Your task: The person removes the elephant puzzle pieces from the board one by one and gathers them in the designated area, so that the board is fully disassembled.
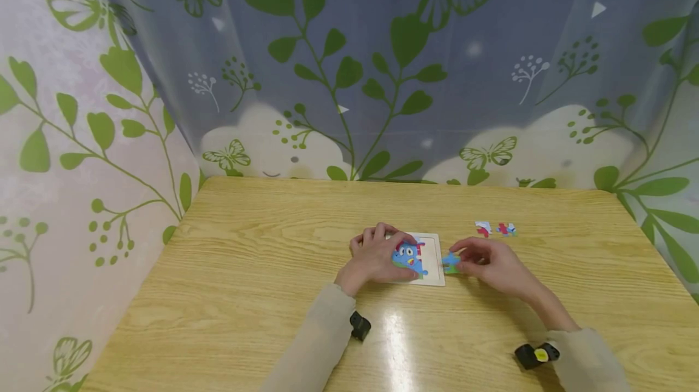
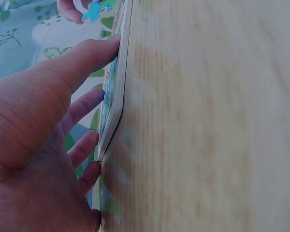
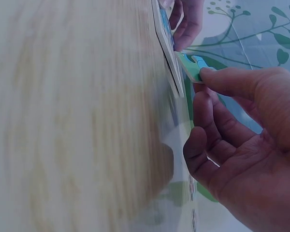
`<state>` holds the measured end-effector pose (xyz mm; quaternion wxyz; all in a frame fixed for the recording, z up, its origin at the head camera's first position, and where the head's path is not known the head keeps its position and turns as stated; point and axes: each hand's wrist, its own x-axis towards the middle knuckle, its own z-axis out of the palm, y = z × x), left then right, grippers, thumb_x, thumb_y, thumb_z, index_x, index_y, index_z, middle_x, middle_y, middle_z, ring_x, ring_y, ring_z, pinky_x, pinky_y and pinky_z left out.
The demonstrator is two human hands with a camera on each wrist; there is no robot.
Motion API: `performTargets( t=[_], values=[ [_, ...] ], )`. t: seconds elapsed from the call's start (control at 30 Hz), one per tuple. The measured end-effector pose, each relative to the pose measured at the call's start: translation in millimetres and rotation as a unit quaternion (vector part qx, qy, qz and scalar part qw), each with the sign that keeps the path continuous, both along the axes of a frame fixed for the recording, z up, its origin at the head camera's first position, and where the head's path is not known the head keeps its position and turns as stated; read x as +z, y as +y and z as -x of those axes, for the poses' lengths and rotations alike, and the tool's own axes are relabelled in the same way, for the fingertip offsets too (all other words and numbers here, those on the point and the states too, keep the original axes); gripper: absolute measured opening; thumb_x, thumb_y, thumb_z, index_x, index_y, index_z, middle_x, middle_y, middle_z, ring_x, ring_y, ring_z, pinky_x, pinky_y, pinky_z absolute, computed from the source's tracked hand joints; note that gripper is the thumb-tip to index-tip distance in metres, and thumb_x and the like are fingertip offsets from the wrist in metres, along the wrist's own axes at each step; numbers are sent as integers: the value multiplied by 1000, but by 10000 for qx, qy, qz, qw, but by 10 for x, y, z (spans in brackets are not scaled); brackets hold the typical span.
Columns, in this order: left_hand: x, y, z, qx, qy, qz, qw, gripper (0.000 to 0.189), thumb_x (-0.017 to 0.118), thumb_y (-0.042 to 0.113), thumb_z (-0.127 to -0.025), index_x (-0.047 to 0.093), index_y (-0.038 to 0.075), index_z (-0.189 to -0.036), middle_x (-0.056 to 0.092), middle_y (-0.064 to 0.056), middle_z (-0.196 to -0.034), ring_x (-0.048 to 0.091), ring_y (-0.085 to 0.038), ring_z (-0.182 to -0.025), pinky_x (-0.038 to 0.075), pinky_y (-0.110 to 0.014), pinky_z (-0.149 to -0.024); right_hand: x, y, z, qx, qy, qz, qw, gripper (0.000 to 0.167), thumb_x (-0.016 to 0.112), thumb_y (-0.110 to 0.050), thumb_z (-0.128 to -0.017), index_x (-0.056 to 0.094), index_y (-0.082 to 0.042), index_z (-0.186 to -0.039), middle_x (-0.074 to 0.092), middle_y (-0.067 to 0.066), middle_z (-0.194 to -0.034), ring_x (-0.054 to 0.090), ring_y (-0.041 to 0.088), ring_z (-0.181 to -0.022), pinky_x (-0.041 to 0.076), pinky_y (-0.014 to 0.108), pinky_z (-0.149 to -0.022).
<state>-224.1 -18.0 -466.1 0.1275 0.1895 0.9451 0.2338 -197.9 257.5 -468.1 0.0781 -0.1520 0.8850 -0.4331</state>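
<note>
A square puzzle board (image 1: 434,260) with a pale frame lies flat on the table, partly filled with pieces that show a blue cartoon face (image 1: 407,253). My left hand (image 1: 379,252) rests over the board's left part, thumb on the near side and fingers spread towards the far side. In the left wrist view the thumb (image 2: 94,55) touches the board. Just right of the board, my right hand (image 1: 499,266) pinches a blue and green puzzle piece (image 1: 450,263) between thumb and fingers. The right wrist view shows this piece tilted, held by one edge close to the board.
Two loose puzzle pieces, one white and red (image 1: 483,229) and one red and blue (image 1: 506,229), lie behind my right hand. The wooden table (image 1: 262,246) ends at a leaf-patterned curtain (image 1: 349,76). Black wrist cameras sit under both wrists.
</note>
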Motion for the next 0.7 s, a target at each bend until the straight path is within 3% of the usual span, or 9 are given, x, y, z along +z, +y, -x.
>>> performTargets(
  t=[0.43,0.7],
  values=[
    [-12,-30,3,-41,-41,-63,10000,58,77,56,-83,57,43,-135,38,0,-152,33,-31,-135,23,-59,-105,7,174,-21,-114,401,157,9990,24,73,-9,-94,71,-6,-118,72,8,-96,65,6,-79,53,24,-68],
    [-18,-14,6,-43,-43,-35,10000,58,77,56,-83,57,44,-136,37,1,-152,33,-31,-135,23,-59,-105,36,310,-79,-314,400,82,9987,25,71,-11,-96,69,-6,-121,71,8,-99,64,8,-80,53,24,-68]
  ],
)
